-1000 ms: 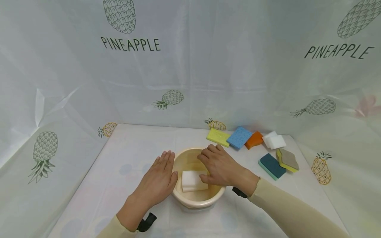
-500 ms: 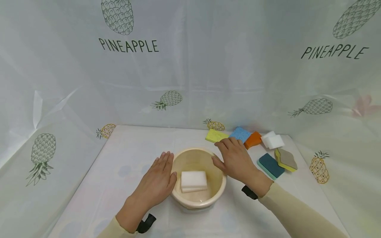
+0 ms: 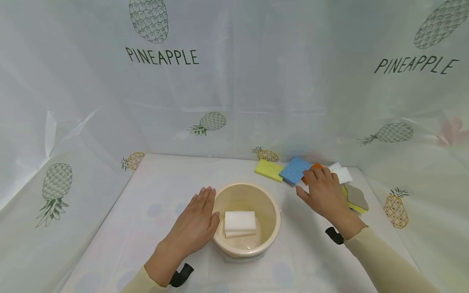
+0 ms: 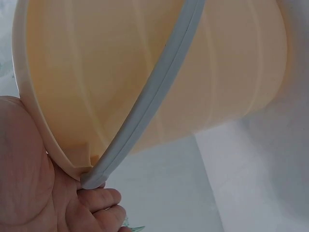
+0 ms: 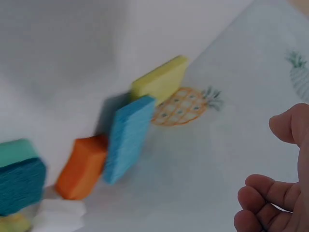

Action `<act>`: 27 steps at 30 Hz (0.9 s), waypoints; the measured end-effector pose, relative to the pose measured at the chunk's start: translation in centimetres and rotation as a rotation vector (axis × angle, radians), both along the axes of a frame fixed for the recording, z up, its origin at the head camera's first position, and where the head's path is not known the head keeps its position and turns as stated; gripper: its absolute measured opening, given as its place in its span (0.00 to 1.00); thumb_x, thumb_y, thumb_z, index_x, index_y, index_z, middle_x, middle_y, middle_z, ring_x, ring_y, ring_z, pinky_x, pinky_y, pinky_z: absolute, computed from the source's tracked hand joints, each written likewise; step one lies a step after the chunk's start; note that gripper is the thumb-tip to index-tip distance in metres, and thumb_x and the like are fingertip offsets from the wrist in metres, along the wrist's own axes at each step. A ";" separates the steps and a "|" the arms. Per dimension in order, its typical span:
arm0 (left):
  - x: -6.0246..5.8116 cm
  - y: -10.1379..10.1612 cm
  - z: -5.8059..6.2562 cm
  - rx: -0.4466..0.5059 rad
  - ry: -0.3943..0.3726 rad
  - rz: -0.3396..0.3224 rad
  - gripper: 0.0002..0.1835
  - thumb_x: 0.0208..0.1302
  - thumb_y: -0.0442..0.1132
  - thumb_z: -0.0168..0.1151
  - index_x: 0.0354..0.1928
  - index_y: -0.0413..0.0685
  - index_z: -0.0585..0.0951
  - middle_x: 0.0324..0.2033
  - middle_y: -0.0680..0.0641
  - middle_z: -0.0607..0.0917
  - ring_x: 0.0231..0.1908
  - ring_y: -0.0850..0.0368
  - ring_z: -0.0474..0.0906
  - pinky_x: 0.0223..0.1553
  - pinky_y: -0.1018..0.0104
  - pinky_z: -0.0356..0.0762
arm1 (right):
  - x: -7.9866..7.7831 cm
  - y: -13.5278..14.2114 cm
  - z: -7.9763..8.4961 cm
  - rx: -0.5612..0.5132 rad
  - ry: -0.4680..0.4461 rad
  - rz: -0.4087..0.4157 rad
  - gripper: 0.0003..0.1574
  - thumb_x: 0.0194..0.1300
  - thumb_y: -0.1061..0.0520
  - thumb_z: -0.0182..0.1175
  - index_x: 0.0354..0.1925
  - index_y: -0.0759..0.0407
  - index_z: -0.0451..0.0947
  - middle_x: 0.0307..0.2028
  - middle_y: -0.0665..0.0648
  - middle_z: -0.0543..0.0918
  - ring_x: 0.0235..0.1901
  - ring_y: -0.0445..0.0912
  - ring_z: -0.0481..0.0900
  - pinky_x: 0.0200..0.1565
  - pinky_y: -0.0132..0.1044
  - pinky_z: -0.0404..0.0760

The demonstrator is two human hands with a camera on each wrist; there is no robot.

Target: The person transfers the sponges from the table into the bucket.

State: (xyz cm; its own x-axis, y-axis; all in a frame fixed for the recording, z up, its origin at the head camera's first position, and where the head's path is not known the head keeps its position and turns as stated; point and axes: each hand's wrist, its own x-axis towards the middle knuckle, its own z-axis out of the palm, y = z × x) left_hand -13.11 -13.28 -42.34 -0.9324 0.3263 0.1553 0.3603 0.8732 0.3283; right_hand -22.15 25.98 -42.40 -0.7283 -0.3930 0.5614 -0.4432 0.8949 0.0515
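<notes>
My left hand (image 3: 194, 224) lies with straight fingers against the left rim of a cream bucket (image 3: 272, 228); its grey handle (image 4: 145, 104) hangs across the side in the left wrist view. Inside the bucket are white sponges (image 3: 239, 220), seemingly stacked. My right hand (image 3: 326, 195), loosely bent and holding nothing, hovers over the sponge group at the right. Nearest to it are an orange sponge (image 5: 82, 166), a blue sponge (image 3: 295, 171) and white sponges (image 3: 342, 174). The hand hides the dark teal sponge (image 5: 21, 186) from the head view.
A yellow sponge (image 3: 269, 170) lies left of the blue one. A grey-topped yellow sponge (image 3: 356, 198) lies near the table's right edge. Pineapple-printed sheeting (image 3: 278, 101) stands behind the white-covered table (image 3: 176, 175) and at both sides.
My right hand has come out of the bucket and moved right, over the sponges. The white sponges stay in the bucket. The left hand keeps its place at the rim.
</notes>
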 end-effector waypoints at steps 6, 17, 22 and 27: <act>0.0 0.1 0.1 -0.010 -0.002 -0.004 0.35 0.83 0.47 0.46 0.80 0.31 0.59 0.80 0.33 0.61 0.82 0.40 0.54 0.82 0.44 0.55 | 0.4 3.7 -1.9 0.029 -0.072 -0.097 0.33 0.58 0.48 0.73 0.49 0.72 0.77 0.45 0.71 0.81 0.45 0.68 0.74 0.40 0.59 0.72; -0.1 0.0 0.1 -0.007 0.004 -0.007 0.34 0.83 0.47 0.47 0.80 0.31 0.59 0.80 0.33 0.62 0.81 0.39 0.55 0.82 0.45 0.55 | 1.1 9.3 -5.4 0.171 -0.128 -0.190 0.36 0.54 0.43 0.75 0.43 0.71 0.73 0.37 0.69 0.79 0.40 0.67 0.75 0.34 0.58 0.73; -0.1 0.0 0.0 -0.011 0.006 -0.005 0.34 0.83 0.47 0.47 0.80 0.31 0.59 0.80 0.33 0.62 0.82 0.39 0.55 0.82 0.45 0.55 | 1.2 11.4 -7.2 0.205 -0.136 -0.189 0.37 0.49 0.41 0.78 0.36 0.69 0.71 0.30 0.63 0.74 0.34 0.62 0.71 0.32 0.54 0.69; 0.0 -0.1 -0.1 -0.014 0.003 -0.010 0.35 0.83 0.47 0.46 0.80 0.32 0.59 0.80 0.33 0.61 0.82 0.40 0.54 0.82 0.44 0.55 | 1.6 13.0 -8.6 0.259 -0.164 -0.198 0.39 0.49 0.39 0.79 0.35 0.68 0.71 0.30 0.62 0.72 0.34 0.60 0.68 0.32 0.51 0.66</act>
State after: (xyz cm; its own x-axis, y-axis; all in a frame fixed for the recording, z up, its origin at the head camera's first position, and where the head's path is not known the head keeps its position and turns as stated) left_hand -13.13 -13.35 -42.43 -0.9287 0.3377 0.1532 0.3698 0.8740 0.3152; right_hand -20.55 38.97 -50.97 -0.8767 -0.3494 0.3308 -0.2842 0.9308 0.2299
